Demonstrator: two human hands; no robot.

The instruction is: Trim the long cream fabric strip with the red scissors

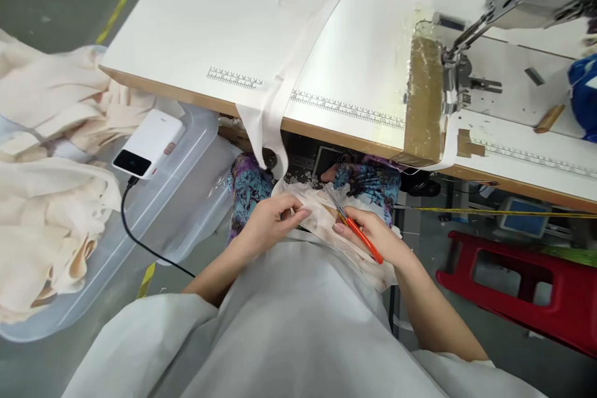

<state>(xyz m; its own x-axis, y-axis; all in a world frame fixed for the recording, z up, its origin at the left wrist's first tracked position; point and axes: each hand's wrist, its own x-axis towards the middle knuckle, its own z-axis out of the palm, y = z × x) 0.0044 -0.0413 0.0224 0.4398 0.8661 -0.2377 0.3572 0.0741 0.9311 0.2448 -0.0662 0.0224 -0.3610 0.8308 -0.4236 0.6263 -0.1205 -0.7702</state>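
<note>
The right hand [370, 233] grips orange-handled metal scissors [357, 230] while the left hand [270, 217], its hold partly hidden, seemingly pinches lap-draped pale cream cloth [318, 217] below a white ruler-marked table [172, 25] and cropped metal sewing machine [536, 3].

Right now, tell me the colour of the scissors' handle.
The scissors' handle is bright orange-red; it shows in the head view.

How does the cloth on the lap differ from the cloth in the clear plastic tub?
The lap cloth makes a small heap; the tub cloth forms a far larger pile.
The left hand touches the lap cloth, and the right hand holds orange-handled scissors over it; no hand is on the tub cloth, which lies off to the left in the tub.
Both are pale cream and rumpled.
</note>
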